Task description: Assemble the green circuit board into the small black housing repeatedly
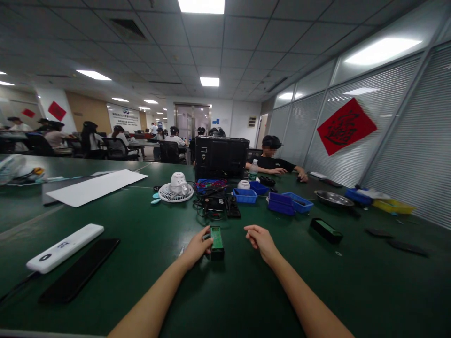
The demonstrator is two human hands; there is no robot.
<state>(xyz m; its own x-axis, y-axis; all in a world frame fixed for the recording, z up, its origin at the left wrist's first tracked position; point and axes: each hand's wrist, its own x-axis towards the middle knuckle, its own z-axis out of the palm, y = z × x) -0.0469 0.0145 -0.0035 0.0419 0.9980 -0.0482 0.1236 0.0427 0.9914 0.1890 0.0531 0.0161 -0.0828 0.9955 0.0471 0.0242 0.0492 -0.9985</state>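
Note:
A black box-shaped housing with a green circuit board [217,238] on its top sits on the green table in front of me. My left hand [198,246] grips its left side, with thumb and fingers closed round the edge. To the right, apart from the housing, my right hand [260,238] hovers over the table. Its fingers are curled and the index finger and thumb meet; anything between them is too small to make out. Farther right lies a second black housing with a green board [326,230].
Behind the housing are black cables and adapters [213,204], a white fan [176,188] and blue bins [244,195]. A metal bowl [334,198] stands right. At left lie a white power strip [65,248] and a black slab [80,270]. Across the table sits a person [278,164].

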